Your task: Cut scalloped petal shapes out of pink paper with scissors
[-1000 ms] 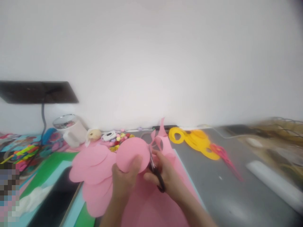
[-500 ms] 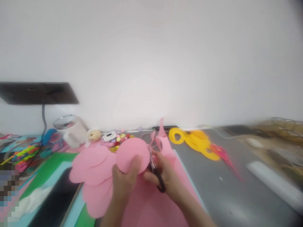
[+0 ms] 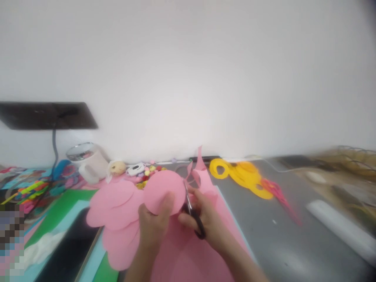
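A round pink paper disc (image 3: 164,190) is pinched by my left hand (image 3: 154,223), thumb on top. My right hand (image 3: 202,217) is closed on black-handled scissors (image 3: 197,224), whose blades lie along the disc's right edge. Behind the blades a curling pink paper offcut (image 3: 202,172) stands up. Several pink rounded pieces (image 3: 117,207) overlap in a pile left of my left hand. Under both hands lies a large pink sheet (image 3: 188,258), with a light blue edge showing at its right.
Yellow paper rings (image 3: 243,174) and pink scissors (image 3: 277,192) lie on the grey table (image 3: 282,243). A white mug (image 3: 92,166), small coloured beads and a black tablet-like slab (image 3: 69,250) are at the left. A white bar (image 3: 340,227) lies at the right.
The pink disc and the scissor blades have shifted very slightly to the left. Both hands keep their hold, and the surroundings look the same.
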Motion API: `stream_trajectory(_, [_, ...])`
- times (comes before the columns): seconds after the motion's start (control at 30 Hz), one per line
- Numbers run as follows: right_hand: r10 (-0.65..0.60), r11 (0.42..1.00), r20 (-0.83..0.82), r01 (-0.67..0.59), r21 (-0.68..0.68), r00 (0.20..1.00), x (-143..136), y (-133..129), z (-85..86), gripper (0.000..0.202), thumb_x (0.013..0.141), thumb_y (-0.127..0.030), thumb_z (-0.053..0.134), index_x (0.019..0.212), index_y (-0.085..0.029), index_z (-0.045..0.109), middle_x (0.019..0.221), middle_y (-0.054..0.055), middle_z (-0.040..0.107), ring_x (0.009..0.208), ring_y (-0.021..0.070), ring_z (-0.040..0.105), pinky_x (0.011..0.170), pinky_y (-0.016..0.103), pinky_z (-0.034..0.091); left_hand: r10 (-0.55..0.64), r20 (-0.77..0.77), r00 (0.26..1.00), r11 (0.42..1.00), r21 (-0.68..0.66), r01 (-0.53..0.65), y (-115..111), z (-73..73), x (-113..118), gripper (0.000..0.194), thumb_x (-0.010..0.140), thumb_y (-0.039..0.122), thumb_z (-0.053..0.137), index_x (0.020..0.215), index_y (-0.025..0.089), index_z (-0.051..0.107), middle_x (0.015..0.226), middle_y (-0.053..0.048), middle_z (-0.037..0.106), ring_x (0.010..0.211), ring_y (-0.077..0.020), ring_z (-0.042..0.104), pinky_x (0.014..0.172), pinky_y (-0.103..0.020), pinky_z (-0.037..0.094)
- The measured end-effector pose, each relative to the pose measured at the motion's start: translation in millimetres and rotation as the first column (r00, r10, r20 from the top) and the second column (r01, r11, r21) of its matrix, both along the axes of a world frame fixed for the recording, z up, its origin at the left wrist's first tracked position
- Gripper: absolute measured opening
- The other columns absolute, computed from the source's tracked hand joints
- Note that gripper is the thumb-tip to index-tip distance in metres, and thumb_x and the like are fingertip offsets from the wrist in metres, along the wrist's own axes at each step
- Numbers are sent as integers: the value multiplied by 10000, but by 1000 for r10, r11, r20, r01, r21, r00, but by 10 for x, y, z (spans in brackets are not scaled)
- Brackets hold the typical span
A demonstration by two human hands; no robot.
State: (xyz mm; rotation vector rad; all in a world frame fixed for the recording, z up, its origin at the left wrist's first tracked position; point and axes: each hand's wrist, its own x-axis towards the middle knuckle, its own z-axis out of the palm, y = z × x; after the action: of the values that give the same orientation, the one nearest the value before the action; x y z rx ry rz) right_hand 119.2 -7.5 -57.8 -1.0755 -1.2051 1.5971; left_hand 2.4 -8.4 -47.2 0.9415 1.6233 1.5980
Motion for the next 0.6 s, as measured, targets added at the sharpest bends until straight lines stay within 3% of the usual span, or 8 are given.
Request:
stream_trajectory(0.4, [-1, 999, -26, 2, 35, 1000, 9, -2, 9, 337, 675, -167, 684, 935, -206, 473, 571, -98, 447, 479, 78, 392, 460, 206, 290, 25, 57, 998, 999, -26, -24, -3, -22, -1, 287, 556, 405, 723, 497, 162, 582, 471, -28, 575, 513, -179, 549, 427, -258, 413])
stream_trajectory(0.5, [-39, 998, -22, 40, 52, 999, 2, 9, -24, 288, 663, -147, 641, 867, -218, 450, 520, -105, 457, 457, 85, 407, 445, 204, 294, 158, 165, 974, 987, -14, -158, 41, -47, -31, 364, 547, 405, 761, 439, 195, 484, 397, 25, 450, 485, -157, 497, 424, -252, 383])
stream_trajectory(0.6, [-124, 988, 4, 123, 95, 992, 3, 25, -4, 196, 652, -145, 569, 794, -214, 454, 500, -79, 511, 463, 104, 451, 455, 220, 329, 250, 366, 896, 955, 59, -290, 132, -66, -102, 378, 707, 419, 660, 466, 198, 470, 432, 18, 477, 486, -132, 473, 474, -251, 395])
